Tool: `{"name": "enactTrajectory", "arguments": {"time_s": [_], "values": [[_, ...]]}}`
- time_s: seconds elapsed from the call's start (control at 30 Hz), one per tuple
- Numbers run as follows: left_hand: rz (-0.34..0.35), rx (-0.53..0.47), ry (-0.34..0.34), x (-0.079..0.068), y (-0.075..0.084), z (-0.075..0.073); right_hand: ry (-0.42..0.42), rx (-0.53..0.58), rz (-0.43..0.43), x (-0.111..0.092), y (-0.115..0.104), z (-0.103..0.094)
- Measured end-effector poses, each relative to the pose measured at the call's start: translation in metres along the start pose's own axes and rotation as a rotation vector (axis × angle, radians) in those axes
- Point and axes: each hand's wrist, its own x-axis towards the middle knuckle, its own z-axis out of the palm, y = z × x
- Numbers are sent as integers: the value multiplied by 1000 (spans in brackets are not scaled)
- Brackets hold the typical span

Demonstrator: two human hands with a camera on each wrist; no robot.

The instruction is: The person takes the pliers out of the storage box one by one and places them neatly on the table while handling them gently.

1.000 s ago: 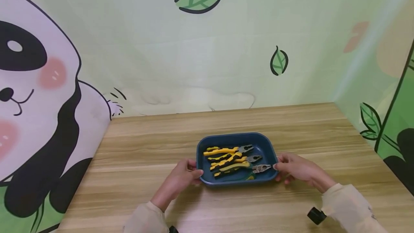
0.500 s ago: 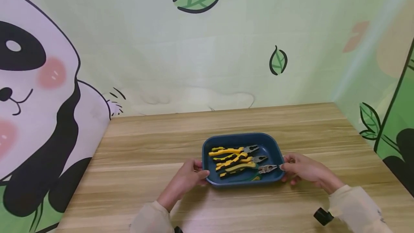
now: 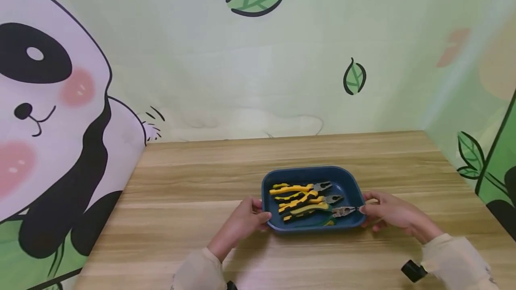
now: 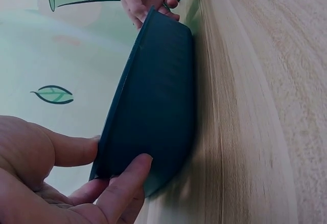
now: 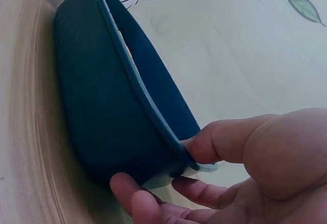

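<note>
A blue plastic tray [image 3: 346, 185] with rounded corners holds several pliers, most with yellow-and-black handles [image 3: 292, 189]. One pair of pliers with green-and-yellow handles [image 3: 312, 209] lies at the front, its metal nose toward the right end. My left hand [image 3: 243, 220] grips the tray's left end, thumb over the rim and fingers beneath it. At the right end, my right hand [image 3: 393, 211] pinches the rim likewise. From the left wrist view the tray's side [image 4: 153, 96] stands very near the table; whether it touches, I cannot tell.
The wood-grain table [image 3: 181, 182] extends around the tray on all sides. Behind it hangs a pale green backdrop [image 3: 193, 48] with leaves and a large panda [image 3: 56, 115] at left. A black wrist device [image 3: 414, 271] sits by my right sleeve [image 3: 455, 256].
Both hands have shifted the tray a little to the right along the table, keeping their grip on its ends. The head view has also swung slightly. The pliers lie as before.
</note>
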Motion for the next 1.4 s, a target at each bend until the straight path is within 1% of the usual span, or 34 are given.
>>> {"name": "enactTrajectory", "arguments": {"time_s": [0.3, 0.47, 0.57, 0.63, 0.7, 0.87, 1.03, 1.2, 1.27, 1.4], "values": [[-10, 11, -3, 0, 2, 1, 5, -17, 27, -2, -4, -1], [-5, 23, -9, 0, 3, 0, 6, -32, 3, -1, -5, 0], [-8, 46, -14, 1, 3, 0, 24, -54, -16, -1, -6, 2], [-14, 90, -11, 1, 4, -1, 53, -83, -23, 0, -7, 4], [-14, 159, -2, 1, 6, -2, 88, -111, -28, 0, -8, 6], [16, 322, 21, 2, 7, -5, 151, -159, -46, 2, -8, 10], [49, 421, 56, 2, 10, -3, 167, -148, -49, 2, -7, 11], [56, 582, 107, 0, 14, -1, 182, -134, -44, 0, -8, 14], [68, 660, 126, -2, 16, 0, 191, -133, -42, 0, -10, 15], [99, 768, 153, -4, 20, 1, 209, -145, -28, -1, -12, 16]]}}
